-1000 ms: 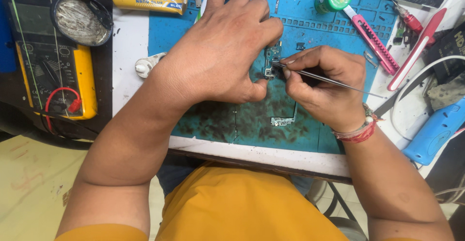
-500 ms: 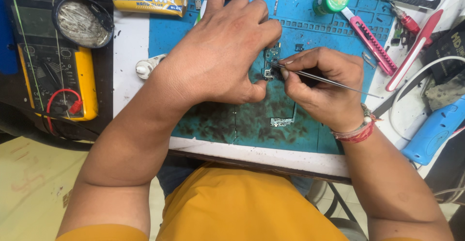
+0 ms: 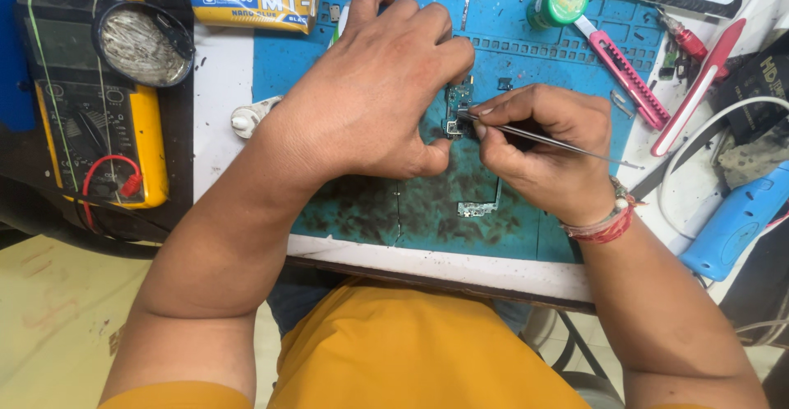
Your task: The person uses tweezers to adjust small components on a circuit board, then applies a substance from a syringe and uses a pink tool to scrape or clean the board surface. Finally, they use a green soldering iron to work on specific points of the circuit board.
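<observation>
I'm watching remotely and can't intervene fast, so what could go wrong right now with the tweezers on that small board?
1. The right hand holds fine tweezers with tips on the small circuit board; a slip might scratch it or flick a part away.
2. The left hand covers most of the board, so its grip is hard to judge; the board could shift.
3. A loose board piece lies near the right wrist on the blue mat and could be swept off.

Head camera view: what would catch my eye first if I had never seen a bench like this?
Two hands meet mid-picture on a blue work mat: the left hand steadies a small green circuit board, and the right hand pinches thin metal tweezers against it. At far left lies a yellow multimeter; a pink utility knife sits at upper right.
</observation>
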